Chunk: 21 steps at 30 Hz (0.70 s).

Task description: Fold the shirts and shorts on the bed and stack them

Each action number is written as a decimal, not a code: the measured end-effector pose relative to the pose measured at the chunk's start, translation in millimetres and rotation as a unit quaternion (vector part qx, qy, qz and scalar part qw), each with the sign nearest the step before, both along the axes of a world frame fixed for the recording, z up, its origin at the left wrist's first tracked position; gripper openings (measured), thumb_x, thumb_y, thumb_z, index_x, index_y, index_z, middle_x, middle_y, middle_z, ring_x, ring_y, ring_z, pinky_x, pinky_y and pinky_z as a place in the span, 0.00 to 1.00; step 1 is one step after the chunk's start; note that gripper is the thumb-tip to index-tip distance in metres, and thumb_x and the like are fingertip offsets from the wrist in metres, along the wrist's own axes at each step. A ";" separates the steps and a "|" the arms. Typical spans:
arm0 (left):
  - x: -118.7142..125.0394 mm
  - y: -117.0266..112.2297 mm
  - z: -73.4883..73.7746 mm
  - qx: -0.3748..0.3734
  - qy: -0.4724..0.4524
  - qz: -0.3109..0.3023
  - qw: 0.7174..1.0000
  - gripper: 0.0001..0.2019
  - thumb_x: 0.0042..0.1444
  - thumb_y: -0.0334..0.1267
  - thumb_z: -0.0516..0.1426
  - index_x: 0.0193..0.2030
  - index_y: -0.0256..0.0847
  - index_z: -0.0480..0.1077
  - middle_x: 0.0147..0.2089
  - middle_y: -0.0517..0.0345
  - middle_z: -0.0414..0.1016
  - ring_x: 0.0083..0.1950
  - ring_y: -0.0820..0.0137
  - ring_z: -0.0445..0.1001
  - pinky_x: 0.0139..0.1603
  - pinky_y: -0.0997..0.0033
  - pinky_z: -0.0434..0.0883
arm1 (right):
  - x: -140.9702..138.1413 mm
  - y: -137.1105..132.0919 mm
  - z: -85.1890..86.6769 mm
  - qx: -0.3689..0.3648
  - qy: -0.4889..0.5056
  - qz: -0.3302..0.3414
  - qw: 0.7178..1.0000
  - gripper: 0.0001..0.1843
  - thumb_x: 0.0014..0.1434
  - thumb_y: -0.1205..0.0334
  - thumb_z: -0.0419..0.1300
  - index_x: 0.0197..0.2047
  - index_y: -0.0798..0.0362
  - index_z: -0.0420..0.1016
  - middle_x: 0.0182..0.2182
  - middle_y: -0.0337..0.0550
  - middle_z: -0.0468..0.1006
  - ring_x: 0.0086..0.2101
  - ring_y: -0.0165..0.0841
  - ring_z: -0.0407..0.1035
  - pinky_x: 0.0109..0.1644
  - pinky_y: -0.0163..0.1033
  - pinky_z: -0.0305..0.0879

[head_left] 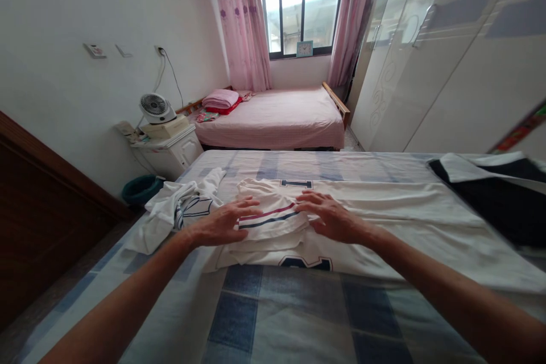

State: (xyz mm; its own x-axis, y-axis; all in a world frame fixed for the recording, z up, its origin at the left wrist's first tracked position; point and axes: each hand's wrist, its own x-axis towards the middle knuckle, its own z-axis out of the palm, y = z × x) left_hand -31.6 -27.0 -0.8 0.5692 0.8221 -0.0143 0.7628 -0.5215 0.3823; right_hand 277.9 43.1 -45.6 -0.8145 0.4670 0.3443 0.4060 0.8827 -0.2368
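Note:
A white garment [384, 210] with dark printed characters lies spread over the bed. Near its left end sits a folded part, a sleeve [273, 217] with red and navy stripes. My left hand [226, 222] is at the left side of this sleeve, palm down with fingers stretched out. At the sleeve's right side is my right hand [328, 216], its fingers spread. Both hands rest on or hover just over the cloth; contact is hard to tell. Neither holds anything.
A crumpled white garment [166, 213] lies on the checked bedsheet [298, 313] at left. At right is a black and white garment [482, 193]. Beyond stand a pink bed [281, 119], a nightstand [170, 153] with a fan [156, 108], a bin [140, 189] and a wardrobe [426, 79].

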 end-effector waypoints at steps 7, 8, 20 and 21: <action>-0.5 -16.5 1.5 -0.051 0.011 0.021 0.998 0.37 0.39 0.22 0.54 0.60 0.47 0.66 0.67 0.54 0.59 0.69 0.59 0.53 0.66 0.57 0.54 | -24.4 -10.4 -2.5 -0.051 0.029 -0.035 0.998 0.11 0.59 0.66 0.54 0.40 0.49 0.76 0.47 0.44 0.76 0.51 0.36 0.65 0.55 0.44 0.58; -1.1 -14.9 0.0 -0.059 0.011 0.020 0.998 0.36 0.40 0.22 0.55 0.60 0.47 0.66 0.67 0.53 0.59 0.69 0.58 0.53 0.66 0.57 0.54 | -26.3 -8.3 -1.2 -0.076 0.039 -0.045 0.995 0.11 0.60 0.65 0.52 0.40 0.50 0.76 0.44 0.44 0.77 0.48 0.35 0.67 0.52 0.42 0.60; 2.8 8.6 -21.0 -0.057 -0.175 0.066 0.981 0.15 0.50 0.40 0.57 0.44 0.41 0.77 0.51 0.53 0.75 0.52 0.64 0.72 0.56 0.68 0.65 | -39.9 4.7 4.4 -0.290 0.182 -0.238 0.909 0.20 0.57 0.48 0.50 0.24 0.54 0.71 0.18 0.36 0.67 0.24 0.29 0.62 0.28 0.33 0.54; 4.5 12.1 -22.1 -0.057 -0.209 0.092 0.972 0.13 0.52 0.42 0.56 0.39 0.39 0.77 0.45 0.54 0.77 0.47 0.65 0.73 0.51 0.70 0.67 | -41.9 5.5 6.0 -0.286 0.186 -0.247 0.907 0.20 0.57 0.48 0.50 0.24 0.53 0.71 0.18 0.36 0.67 0.24 0.29 0.62 0.27 0.33 0.54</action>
